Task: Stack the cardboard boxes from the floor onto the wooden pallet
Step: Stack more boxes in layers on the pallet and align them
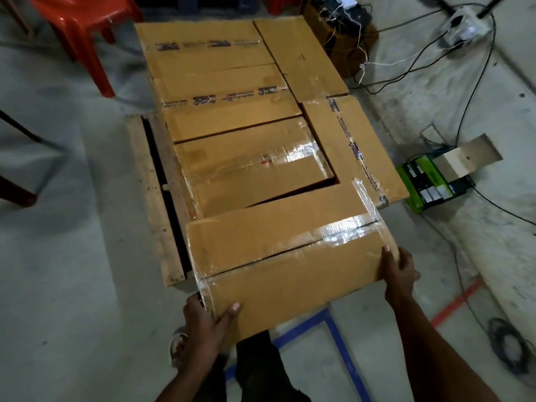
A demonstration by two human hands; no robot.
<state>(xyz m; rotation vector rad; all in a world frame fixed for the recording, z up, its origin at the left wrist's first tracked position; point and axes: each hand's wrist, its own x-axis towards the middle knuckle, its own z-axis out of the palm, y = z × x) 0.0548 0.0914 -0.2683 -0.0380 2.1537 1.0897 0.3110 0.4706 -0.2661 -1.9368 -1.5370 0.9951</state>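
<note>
Six cardboard boxes sit over one wooden pallet [150,181]: three [203,47] [229,103] [252,166] in a column, two [298,56] [353,146] along the right, one [284,256] nearest. Two hands [206,320] [401,274] grip that nearest one. One red chair [75,27] and one green box [426,184] stand on the floor.

both forearms were bare, with no sleeves, gloves, watch or rings showing on the left hand [207,320] or the right hand [398,274]. dark trousers [255,361] covered the legs below, and a pale open sandal [178,343] was on one foot.
</note>
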